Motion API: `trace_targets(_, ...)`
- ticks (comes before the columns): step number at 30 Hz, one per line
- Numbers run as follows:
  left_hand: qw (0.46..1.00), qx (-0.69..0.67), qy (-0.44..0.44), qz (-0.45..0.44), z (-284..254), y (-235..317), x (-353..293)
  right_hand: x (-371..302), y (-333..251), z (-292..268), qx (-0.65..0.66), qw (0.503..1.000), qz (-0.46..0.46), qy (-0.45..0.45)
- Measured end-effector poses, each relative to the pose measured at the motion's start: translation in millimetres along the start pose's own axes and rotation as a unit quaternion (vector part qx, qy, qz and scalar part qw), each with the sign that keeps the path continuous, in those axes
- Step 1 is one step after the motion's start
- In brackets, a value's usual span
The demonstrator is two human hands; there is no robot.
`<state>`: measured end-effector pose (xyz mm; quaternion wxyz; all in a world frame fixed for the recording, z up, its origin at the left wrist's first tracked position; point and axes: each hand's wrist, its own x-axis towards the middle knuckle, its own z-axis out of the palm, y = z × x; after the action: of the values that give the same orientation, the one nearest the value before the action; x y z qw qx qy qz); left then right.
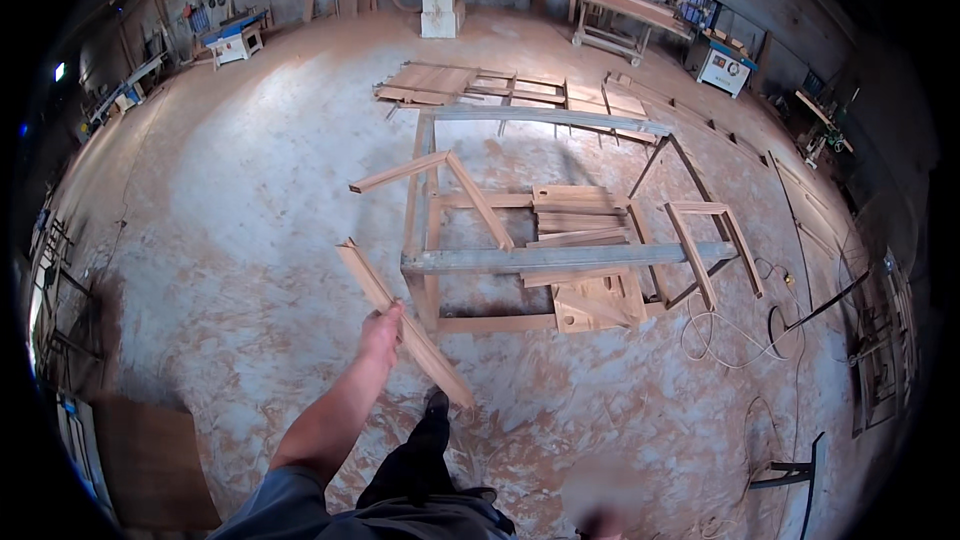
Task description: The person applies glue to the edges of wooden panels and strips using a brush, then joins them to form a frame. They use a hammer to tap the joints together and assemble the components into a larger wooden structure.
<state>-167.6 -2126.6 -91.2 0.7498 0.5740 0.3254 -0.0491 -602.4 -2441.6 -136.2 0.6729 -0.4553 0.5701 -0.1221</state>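
Observation:
My left hand [381, 332] is closed around a long wooden strip [430, 360], gripped near its middle. The strip slants from upper left to lower right above the floor, its lower end close to my shoe. To its right stands a grey-topped work frame [520, 259] with two long rails. An L-shaped wooden piece [478, 198] leans on this frame's left side, and a U-shaped wooden frame [698, 208] hangs over its right end. Low at the bottom edge, a smeared shape [603, 520] may be my right hand; its fingers cannot be made out.
Wooden boards [585, 230] are stacked inside the work frame. Beyond it lie slatted panels [430, 80]. A pale cable [735, 355] loops on the floor at right, near a dark metal stand [795, 473]. A brown sheet [150, 460] is at lower left; machines [438, 2] line the back wall.

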Motion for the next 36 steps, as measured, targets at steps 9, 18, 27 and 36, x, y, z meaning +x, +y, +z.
trace_targets(9,0.995,0.094,0.015,-0.013,58,14,168,10,-34,128,-0.070,0.997,0.030,0.030)
trace_targets(18,0.975,0.221,0.014,0.000,93,-2,247,39,-74,209,-0.139,0.990,0.022,-0.010)
trace_targets(27,0.900,0.422,0.074,0.074,118,29,224,125,-122,251,-0.170,0.981,0.035,-0.084)
trace_targets(36,0.928,0.359,0.092,-0.044,120,23,219,196,-223,325,-0.200,0.968,-0.060,-0.140)
